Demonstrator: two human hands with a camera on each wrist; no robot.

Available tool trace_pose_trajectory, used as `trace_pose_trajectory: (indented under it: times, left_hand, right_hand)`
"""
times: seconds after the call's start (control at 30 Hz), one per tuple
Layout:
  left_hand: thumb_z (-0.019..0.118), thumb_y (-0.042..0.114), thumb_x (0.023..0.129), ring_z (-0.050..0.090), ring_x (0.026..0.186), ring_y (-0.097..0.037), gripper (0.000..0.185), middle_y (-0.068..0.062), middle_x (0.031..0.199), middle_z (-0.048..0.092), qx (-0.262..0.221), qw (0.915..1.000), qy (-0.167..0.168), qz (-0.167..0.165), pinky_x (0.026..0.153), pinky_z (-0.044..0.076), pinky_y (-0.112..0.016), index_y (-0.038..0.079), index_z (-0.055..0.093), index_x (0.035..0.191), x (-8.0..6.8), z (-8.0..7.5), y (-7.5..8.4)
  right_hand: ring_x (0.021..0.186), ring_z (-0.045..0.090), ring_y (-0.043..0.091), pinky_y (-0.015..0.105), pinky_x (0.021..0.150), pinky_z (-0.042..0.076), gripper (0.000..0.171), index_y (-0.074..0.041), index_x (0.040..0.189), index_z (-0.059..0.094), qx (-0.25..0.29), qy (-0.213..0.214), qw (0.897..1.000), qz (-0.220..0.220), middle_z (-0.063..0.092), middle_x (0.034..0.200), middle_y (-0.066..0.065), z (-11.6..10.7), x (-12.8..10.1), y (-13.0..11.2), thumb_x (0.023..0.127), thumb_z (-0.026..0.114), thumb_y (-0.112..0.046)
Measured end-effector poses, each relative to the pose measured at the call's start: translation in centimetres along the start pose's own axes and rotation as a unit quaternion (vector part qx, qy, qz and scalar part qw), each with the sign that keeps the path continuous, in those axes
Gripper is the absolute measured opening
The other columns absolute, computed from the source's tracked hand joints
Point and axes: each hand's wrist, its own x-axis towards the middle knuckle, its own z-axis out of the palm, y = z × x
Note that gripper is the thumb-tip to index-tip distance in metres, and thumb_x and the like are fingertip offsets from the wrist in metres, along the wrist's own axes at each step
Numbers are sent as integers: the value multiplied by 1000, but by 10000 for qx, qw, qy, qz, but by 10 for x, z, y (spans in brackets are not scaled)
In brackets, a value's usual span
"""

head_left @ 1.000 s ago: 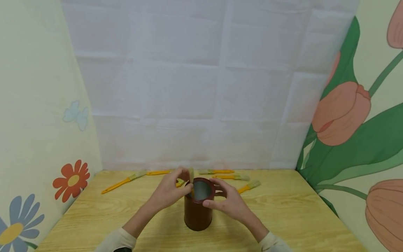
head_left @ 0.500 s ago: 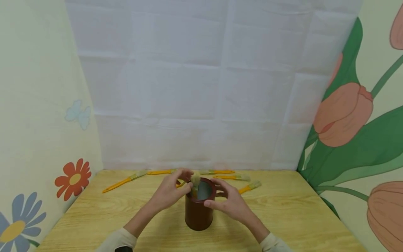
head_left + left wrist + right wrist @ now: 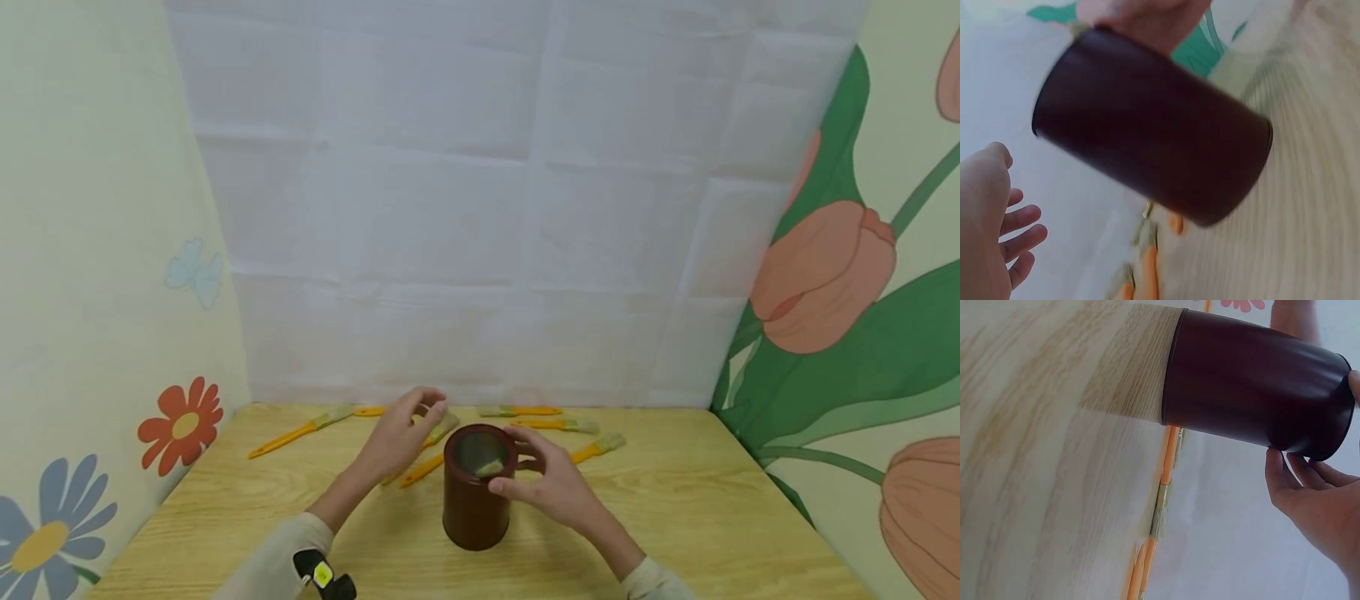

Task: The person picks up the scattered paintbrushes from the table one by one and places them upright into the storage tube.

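A dark brown cup [image 3: 475,500] stands upright on the wooden table [image 3: 675,517]. A brush's pale bristle end [image 3: 489,465] shows inside its mouth. My right hand [image 3: 543,483] grips the cup at the rim, thumb on the near side and fingers behind. In the right wrist view its fingertips [image 3: 1285,472] touch the cup [image 3: 1254,387] at the lip. My left hand [image 3: 405,433] hovers just left of the cup, fingers relaxed and holding nothing, above a yellow-handled brush [image 3: 420,468] lying on the table. The left wrist view shows the same empty hand [image 3: 991,219] beside the cup [image 3: 1147,131].
Several yellow-handled brushes lie along the far table edge: one at the left [image 3: 296,432], two behind the cup [image 3: 517,410] [image 3: 555,423], one to the right [image 3: 596,446]. Papered walls close in the back and both sides.
My left hand let go of the brush it held at the cup's mouth and drew back to the left. The brush has dropped lower into the cup.
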Motion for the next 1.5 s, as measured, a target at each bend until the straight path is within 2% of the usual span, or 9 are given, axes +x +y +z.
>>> trace_pose_trajectory:
  times: [0.2,0.33,0.4,0.5,0.7,0.87,0.97,1.17,1.5]
  left_hand:
    - [59,36,105,62,94,-16,29,2,107,65,543,9977,101,-402,82,53,-42,14,67,122,13,10,-35]
    - [65,26,101,63,94,-21,26,-2,105,66,1116,9917,107,-636,80,53,-44,9,68,121,14,17,-47]
    - [67,19,98,64,93,-24,25,-5,103,66,1511,9863,126,-655,78,54,-46,7,69,119,15,20,-50]
    - [70,16,94,64,90,-27,24,-9,102,65,2005,9767,84,-756,74,54,-47,3,69,114,16,25,-55]
    - [75,23,92,65,91,-34,33,-15,108,64,2622,9587,-238,-1077,76,53,-54,-1,70,113,18,34,-60]
    - [80,31,87,63,79,-34,34,-14,91,61,2948,9435,-421,-1455,71,51,-59,0,68,92,22,39,-59]
    - [80,31,85,59,75,-32,32,-12,85,56,3015,9390,-520,-1570,67,50,-58,5,62,79,25,41,-60]
    - [79,29,85,50,67,-25,31,-9,80,50,2852,9420,-627,-1656,56,42,-43,9,59,71,26,42,-65]
    - [76,14,81,37,54,-17,31,-3,66,39,2050,9642,-510,-1600,47,28,-32,9,52,61,26,38,-69]
  right_hand:
    - [127,55,20,50,100,47,69,-18,150,50,25,-47,10000,50,56,142,-2,1,-1,1,90,82,-31]
    - [126,55,20,54,100,46,68,-15,150,50,96,-107,9999,42,56,141,-1,2,-2,1,91,81,-30]
    - [126,55,20,54,100,46,68,-15,149,50,114,-114,9999,29,56,141,1,4,-2,2,90,82,-30]
    - [123,57,21,47,99,49,69,-14,149,50,82,-116,9999,24,56,141,3,5,-2,4,90,82,-30]
    - [124,57,21,35,97,50,69,-15,151,49,51,-104,9999,68,55,142,3,3,-2,5,91,81,-30]
    - [125,56,19,38,98,49,68,-21,150,50,61,-44,9999,129,55,142,0,1,-1,5,90,82,-32]
    - [126,55,18,39,98,49,68,-23,149,50,65,-13,9999,146,56,142,-2,0,0,4,90,82,-32]
    - [126,55,22,39,97,50,67,-20,150,50,67,-5,9999,83,56,142,2,0,0,4,91,81,-32]
    - [126,55,21,37,97,50,66,-21,149,51,59,-11,10000,73,56,142,0,0,0,3,91,81,-32]
